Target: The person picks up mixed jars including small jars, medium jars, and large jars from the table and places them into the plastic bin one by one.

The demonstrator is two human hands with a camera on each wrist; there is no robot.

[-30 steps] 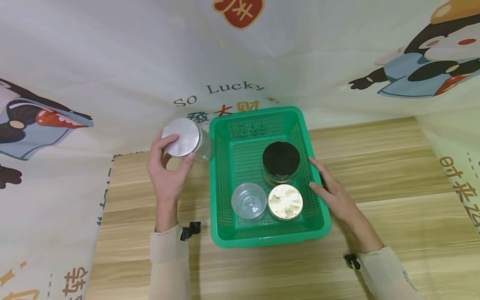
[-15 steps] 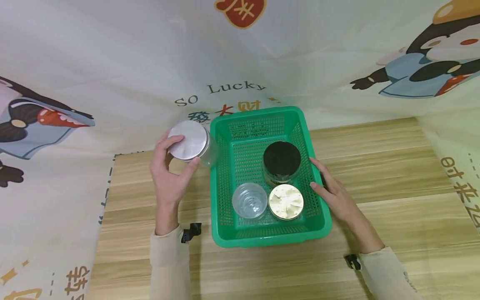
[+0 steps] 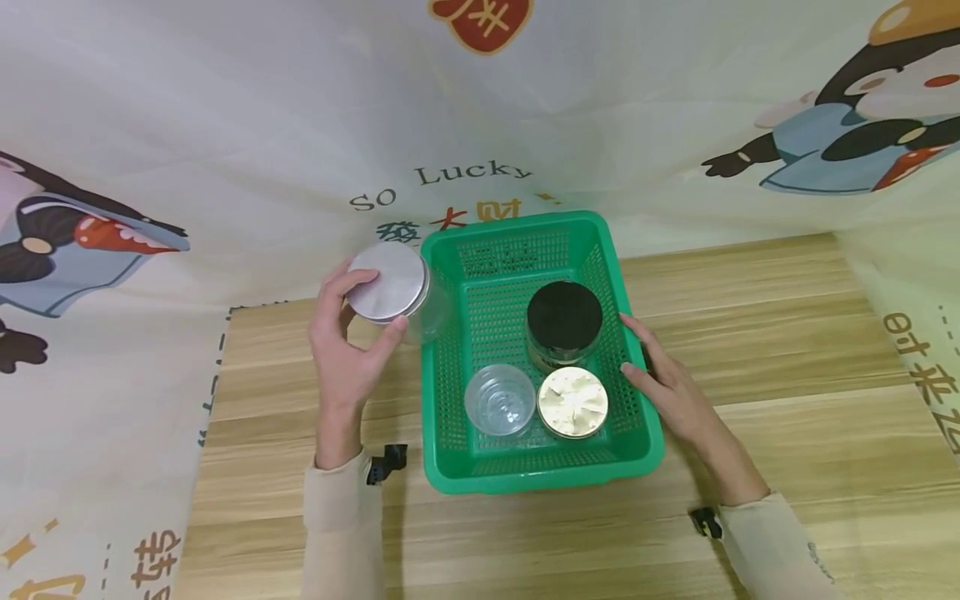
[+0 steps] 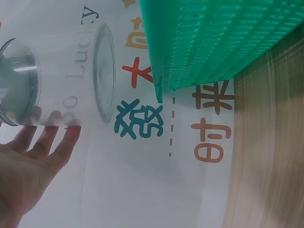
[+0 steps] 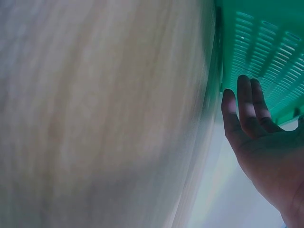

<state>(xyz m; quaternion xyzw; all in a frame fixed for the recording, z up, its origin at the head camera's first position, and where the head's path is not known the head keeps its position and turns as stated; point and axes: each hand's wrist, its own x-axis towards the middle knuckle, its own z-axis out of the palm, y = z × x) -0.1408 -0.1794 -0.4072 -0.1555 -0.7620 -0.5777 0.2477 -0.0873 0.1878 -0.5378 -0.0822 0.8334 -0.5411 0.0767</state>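
Note:
My left hand (image 3: 347,354) grips a clear jar (image 4: 64,71) around its silver lid (image 3: 387,282), thumb and fingers spread on its sides. The jar is tilted, its base overlapping the left rim of the green basket (image 3: 431,375) in the head view. At the basket's right side, my right hand (image 3: 671,396) holds the rim, thumb over the edge; several fingers (image 5: 246,102) lie against the outer wall in the right wrist view. Inside the basket stand a black-lidded jar (image 3: 564,317), a gold-topped container (image 3: 573,402) and a clear round container (image 3: 500,400).
The basket sits on a wood-grain tabletop (image 3: 765,333), close to a printed white backdrop cloth (image 3: 285,125) along the back and sides. Dark bands with small black devices (image 3: 387,463) are worn at both wrists.
My left hand has carried the silver-lidded jar to the right and slightly toward me, so that it now overlaps the basket's left rim. The right hand and basket stay put.

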